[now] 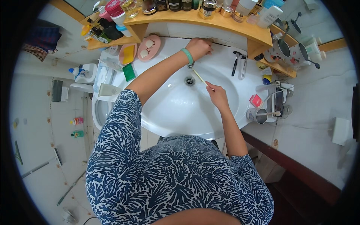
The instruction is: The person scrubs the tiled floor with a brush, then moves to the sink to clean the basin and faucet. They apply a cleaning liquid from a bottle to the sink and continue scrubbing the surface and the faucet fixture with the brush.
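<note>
My left hand (199,48), with a green bangle (187,56) at the wrist, reaches over the faucet at the back of the white washbasin (168,109). Its fingers curl down, and it hides the faucet's upper part, so its grip cannot be made out. Below the wrist the metal spout tip (190,66) shows. My right hand (218,96) grips a slim pale-yellow stick (200,77), apparently a toothbrush, over the basin bowl. The stick slants up and left, its far end close to the spout. Beneath it lies the drain (189,81). Whether water runs is hard to tell.
A wooden shelf (185,17) crowded with bottles and jars spans the back. Pink soap dishes (154,42) and a green sponge (129,72) lie at the left. On the right are a black razor (235,64), a small pink box (256,101) and a cup (256,116) holding a toothbrush.
</note>
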Motion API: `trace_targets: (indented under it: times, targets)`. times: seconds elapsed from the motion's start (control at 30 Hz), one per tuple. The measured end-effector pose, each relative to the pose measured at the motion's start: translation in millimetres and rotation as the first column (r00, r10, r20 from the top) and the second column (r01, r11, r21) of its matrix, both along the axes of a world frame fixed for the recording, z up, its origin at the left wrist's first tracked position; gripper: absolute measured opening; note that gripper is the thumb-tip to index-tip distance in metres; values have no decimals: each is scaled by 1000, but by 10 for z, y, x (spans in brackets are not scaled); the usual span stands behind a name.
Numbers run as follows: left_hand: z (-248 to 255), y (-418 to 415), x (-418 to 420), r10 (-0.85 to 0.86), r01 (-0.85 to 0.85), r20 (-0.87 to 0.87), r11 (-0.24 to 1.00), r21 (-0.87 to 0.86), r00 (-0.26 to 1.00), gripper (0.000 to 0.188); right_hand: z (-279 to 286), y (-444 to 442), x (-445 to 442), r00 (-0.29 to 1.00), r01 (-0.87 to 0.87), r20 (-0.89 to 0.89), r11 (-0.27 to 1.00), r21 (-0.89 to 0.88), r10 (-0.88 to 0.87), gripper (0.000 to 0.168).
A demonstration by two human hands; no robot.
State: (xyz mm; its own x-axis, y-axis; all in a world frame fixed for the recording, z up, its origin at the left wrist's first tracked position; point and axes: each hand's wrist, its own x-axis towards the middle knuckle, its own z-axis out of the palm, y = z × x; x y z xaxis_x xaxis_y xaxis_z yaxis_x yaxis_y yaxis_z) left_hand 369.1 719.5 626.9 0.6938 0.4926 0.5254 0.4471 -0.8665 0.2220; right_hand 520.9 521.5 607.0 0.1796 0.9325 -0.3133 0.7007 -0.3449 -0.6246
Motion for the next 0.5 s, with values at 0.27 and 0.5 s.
trace_targets:
  times: [0.27, 0.5]
  targets:
    - [238, -436, -566, 316, -160, 279, 871, -465, 907, 21, -135, 341, 328, 741, -348, 672, 856, 382, 1, 29]
    - [-48, -1177, -1252, 577, -211, 428, 734, -646, 695, 17, -230, 18, 331, 755, -461, 617, 849, 257, 223, 29]
